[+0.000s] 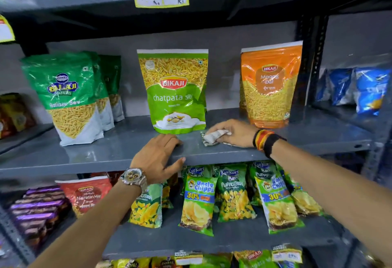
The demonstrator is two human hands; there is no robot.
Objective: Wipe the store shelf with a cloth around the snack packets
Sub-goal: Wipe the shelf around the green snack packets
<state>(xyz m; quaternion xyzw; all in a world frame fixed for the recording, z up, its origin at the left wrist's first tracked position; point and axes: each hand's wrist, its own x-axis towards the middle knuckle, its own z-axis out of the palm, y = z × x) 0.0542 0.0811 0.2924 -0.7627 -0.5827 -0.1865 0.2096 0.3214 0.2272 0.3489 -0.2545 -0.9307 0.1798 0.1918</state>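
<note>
cloth (214, 136) pressed flat under right hand (232, 133), frame centre | chatpata packet (176, 96) just left | left hand (158, 157) open, braced on shelf (106, 151) edge

Grey painted metal shelf (110, 151), faintly sheened; glossy plastic snack packets (176, 89); crumpled white cloth (214, 135).

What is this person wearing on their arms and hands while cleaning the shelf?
Both forearms are bare, with no sleeves or gloves in view. The left hand has a chunky silver-toned wristwatch with a pale dial and small sub-dials. The right hand has a stack of bands at the wrist: red, yellow and orange threads next to a wide black strap. No rings are visible on the fingers.
</note>
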